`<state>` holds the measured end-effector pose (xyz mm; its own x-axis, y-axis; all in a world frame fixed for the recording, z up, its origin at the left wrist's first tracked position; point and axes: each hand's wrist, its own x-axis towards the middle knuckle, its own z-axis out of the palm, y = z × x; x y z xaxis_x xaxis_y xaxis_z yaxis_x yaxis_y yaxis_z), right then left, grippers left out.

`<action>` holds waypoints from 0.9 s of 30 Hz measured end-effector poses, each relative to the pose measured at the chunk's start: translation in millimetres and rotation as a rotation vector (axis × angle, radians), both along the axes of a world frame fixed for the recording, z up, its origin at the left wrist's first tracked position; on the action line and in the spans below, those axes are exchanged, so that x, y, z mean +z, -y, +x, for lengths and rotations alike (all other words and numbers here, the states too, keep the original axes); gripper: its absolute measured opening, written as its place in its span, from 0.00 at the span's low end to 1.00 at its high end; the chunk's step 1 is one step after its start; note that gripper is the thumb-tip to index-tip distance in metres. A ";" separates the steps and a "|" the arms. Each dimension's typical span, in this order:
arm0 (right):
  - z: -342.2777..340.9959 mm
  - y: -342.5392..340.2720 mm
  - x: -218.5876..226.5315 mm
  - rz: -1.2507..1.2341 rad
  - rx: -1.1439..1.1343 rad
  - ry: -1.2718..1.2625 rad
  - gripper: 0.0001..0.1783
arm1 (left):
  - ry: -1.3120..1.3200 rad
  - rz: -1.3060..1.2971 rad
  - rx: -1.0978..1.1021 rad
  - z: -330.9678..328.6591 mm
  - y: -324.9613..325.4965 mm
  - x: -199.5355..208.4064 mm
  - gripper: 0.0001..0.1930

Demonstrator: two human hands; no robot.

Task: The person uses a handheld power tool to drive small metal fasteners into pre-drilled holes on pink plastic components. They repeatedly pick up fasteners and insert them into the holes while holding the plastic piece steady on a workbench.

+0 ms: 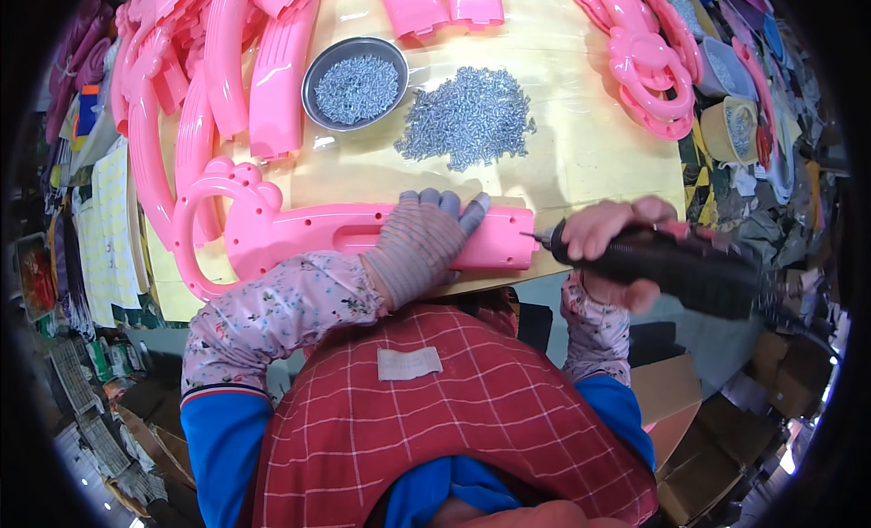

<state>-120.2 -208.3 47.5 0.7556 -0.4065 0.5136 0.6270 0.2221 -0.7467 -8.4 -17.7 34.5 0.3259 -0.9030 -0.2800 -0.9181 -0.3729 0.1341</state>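
Note:
A long pink plastic part (304, 227), with a looped, scalloped left end and several screw holes, lies across the near edge of the table. My left hand (419, 242), in a grey striped glove, grips it right of its slot, fingers over the far edge. In my right hand (599, 230), which is bare, is a black electric screwdriver (694, 269), held nearly level. Its bit points left at the part's right end, close to a corner hole; whether it touches I cannot tell.
Beyond the part are a metal bowl (356, 125) of small screws and a loose screw pile (472, 120). Pink pieces (227, 61) heap up at the left; looped pink parts (649, 70) lie far right. Tubs (729, 129) stand right of the table, cardboard boxes (717, 446) below.

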 end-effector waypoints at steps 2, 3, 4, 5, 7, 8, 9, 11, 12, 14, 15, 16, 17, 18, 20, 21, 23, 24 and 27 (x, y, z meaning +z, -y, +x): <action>7.3 7.9 -12.7 0.009 0.019 -0.041 0.46 | 0.019 -0.018 -0.011 0.3 -1.7 -0.1 0.50; 12.0 12.6 -20.8 0.011 0.069 -0.045 0.45 | 0.019 -0.017 -0.008 -1.6 -2.3 -1.7 0.50; 11.9 9.6 -25.9 0.043 0.062 -0.139 0.42 | 0.020 -0.016 -0.005 -2.2 -2.2 -2.5 0.50; 14.9 8.1 -29.6 0.059 0.091 -0.162 0.42 | 0.022 -0.014 -0.002 -1.4 -1.6 -0.8 0.50; 17.7 11.7 -39.0 0.107 0.201 -0.160 0.42 | 0.017 -0.019 0.008 -2.7 0.1 2.8 0.50; 17.2 13.6 -46.6 0.143 0.278 -0.130 0.42 | 0.007 -0.010 0.008 -3.3 0.4 1.9 0.50; 18.2 15.6 -47.4 0.155 0.304 -0.107 0.42 | 0.004 -0.005 0.013 -3.2 0.6 2.0 0.50; 22.4 21.7 -43.4 0.155 0.298 -0.072 0.43 | 0.000 0.011 0.019 -3.2 2.5 3.8 0.50; 22.2 23.3 -38.2 0.146 0.271 -0.068 0.43 | -0.006 0.021 0.025 -3.3 3.8 4.9 0.50; 13.0 21.3 -36.9 0.074 0.121 -0.016 0.48 | -0.003 0.030 0.031 -4.2 4.5 5.6 0.50; 5.9 20.1 -33.0 0.068 0.133 0.017 0.47 | 0.008 0.026 0.030 -4.1 5.0 5.7 0.50; -3.9 16.2 -28.3 0.062 0.147 0.051 0.47 | 0.020 0.023 0.029 -4.8 4.8 6.0 0.50; -11.5 11.4 -28.2 0.058 0.162 0.025 0.45 | 0.009 0.030 0.040 -6.3 3.8 5.7 0.50; -18.7 6.5 -27.8 0.048 0.172 0.001 0.43 | 0.000 0.031 0.046 -6.6 3.9 4.4 0.50; -29.2 -5.8 -26.4 0.078 0.124 -0.145 0.40 | -0.006 0.043 0.052 -7.1 5.6 6.9 0.50; -32.2 -8.9 -27.7 0.073 0.122 -0.186 0.39 | -0.006 0.060 0.049 -8.3 6.9 12.3 0.50; -29.6 -3.7 -32.0 -0.008 0.199 -0.161 0.37 | -0.033 0.051 0.038 -11.6 2.3 14.3 0.50; -29.2 -2.4 -29.9 -0.040 0.233 -0.155 0.35 | -0.045 0.019 0.030 -8.3 -3.0 14.1 0.51; -16.5 16.8 -47.3 -0.095 0.398 0.000 0.37 | 0.056 0.040 0.061 12.2 -42.3 12.0 0.50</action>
<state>-136.7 -225.0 0.2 0.8445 -0.0332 0.5346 0.5059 0.3772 -0.7757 3.8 24.6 46.5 0.3963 -0.8694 -0.2950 -0.8991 -0.4326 0.0673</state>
